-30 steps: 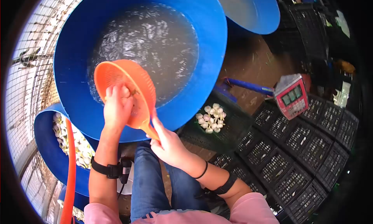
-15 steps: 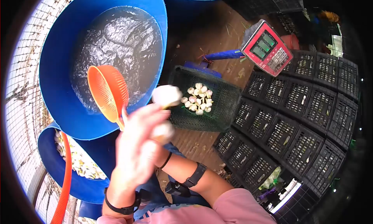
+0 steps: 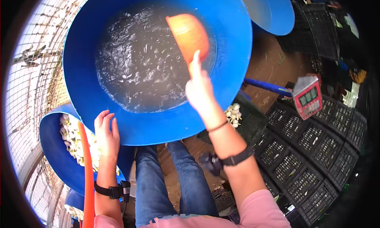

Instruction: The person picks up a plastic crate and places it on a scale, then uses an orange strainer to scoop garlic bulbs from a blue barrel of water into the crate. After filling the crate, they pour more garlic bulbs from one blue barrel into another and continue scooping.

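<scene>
My right hand [image 3: 201,87] grips the handle of an orange strainer [image 3: 193,36], its index finger stretched along toward the bowl. The strainer is tilted over the water inside a large blue tub [image 3: 158,136]. Its bowl is slightly blurred. At the tub's lower left rim, my left hand [image 3: 107,134] is raised with the fingers apart and nothing in them. Just left of that hand, a second blue tub [image 3: 51,143] holds many white garlic bulbs [image 3: 73,143].
A dark green crate [image 3: 253,123] with garlic bulbs [image 3: 233,114] sits right of my right forearm. Beyond it stand a red scale display [image 3: 308,97] on a blue post and rows of black crates [image 3: 306,149]. A long orange bar [image 3: 88,180] rises beside my left forearm. Wire mesh [image 3: 37,77] borders the left.
The orange strainer has moved right and farther over the water. My left hand, blurred near white bulbs before, is now at the left rim without them. The view has shifted.
</scene>
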Demonstrator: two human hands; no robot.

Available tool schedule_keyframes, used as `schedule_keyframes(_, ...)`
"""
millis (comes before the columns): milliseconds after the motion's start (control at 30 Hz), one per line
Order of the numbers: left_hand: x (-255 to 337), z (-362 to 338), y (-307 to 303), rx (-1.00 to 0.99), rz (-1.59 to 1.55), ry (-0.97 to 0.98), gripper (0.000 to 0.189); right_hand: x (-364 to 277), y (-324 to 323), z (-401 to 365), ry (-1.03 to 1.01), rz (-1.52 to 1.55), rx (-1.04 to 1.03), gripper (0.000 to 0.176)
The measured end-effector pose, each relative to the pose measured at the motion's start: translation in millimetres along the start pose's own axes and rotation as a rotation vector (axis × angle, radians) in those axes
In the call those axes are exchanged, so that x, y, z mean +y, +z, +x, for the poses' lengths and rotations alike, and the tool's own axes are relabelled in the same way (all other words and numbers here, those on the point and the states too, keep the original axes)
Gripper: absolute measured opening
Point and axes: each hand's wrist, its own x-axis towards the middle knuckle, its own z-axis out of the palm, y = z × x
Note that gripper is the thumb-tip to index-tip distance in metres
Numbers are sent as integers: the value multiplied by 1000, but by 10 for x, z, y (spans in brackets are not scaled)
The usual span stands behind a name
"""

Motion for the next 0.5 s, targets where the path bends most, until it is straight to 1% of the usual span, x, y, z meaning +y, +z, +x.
schedule_keyframes(33,-9,11,0,-7,-4,-20,15,41,31,281,45,-121,-12,84)
schedule_keyframes(100,137,48,-45,-57,-26,120,15,120,170,810,91,-340,13,80)
schedule_keyframes(167,124,13,10,16,-68,110,12,165,342,1224,143,-486,-6,76)
schedule_keyframes(200,110,13,11,22,-76,117,13,201,440,1377,133,-545,-33,70)
schedule_keyframes(233,87,13,11,29,-79,124,13,250,571,1482,125,-547,-44,70)
schedule_keyframes(300,33,0,41,33,-111,149,16,337,851,1678,118,-732,-123,66)
schedule_keyframes(367,1,0,45,28,-139,166,14,446,1094,1808,155,-774,-174,63)
schedule_keyframes(433,-4,-2,31,-3,-146,178,12,637,1274,1939,165,-822,-128,63)
schedule_keyframes(467,-7,-15,38,-25,-148,163,12,724,1282,1999,192,-821,-202,61)
schedule_keyframes(500,-21,-15,48,-14,-162,168,12,806,1307,2032,196,-832,-182,61)
